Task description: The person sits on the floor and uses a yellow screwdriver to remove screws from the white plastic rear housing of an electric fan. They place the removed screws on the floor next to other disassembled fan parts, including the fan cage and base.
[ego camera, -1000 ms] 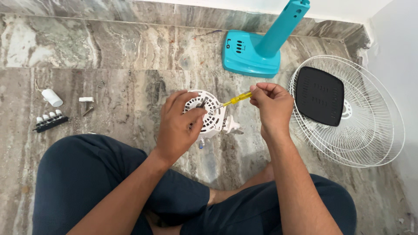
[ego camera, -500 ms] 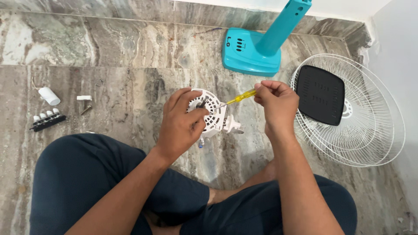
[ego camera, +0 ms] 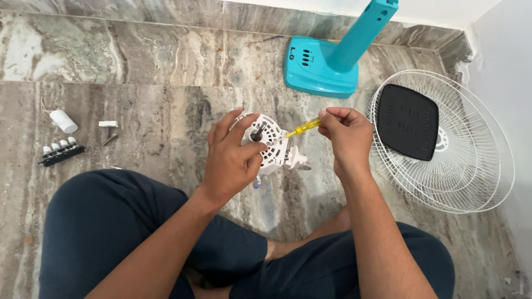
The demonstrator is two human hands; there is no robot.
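Head view: fan motor housing (ego camera: 271,145) at frame centre.
Left hand (ego camera: 233,158) grips its left side; right hand (ego camera: 346,135) pinches a yellow screwdriver (ego camera: 302,128) just right.

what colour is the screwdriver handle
Yellow: the screwdriver handle, pinched in the right hand, shows clearly in the head view.

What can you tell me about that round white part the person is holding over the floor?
The white motor housing is a round plastic-looking shell with slotted vents and a dark hole at its centre. A stubby white part juts from its right side, and something small and blue shows beneath. It is tilted, face up toward the camera. The left hand grips it from the left; the tip of the yellow-handled screwdriver, held by the right hand, meets its face.
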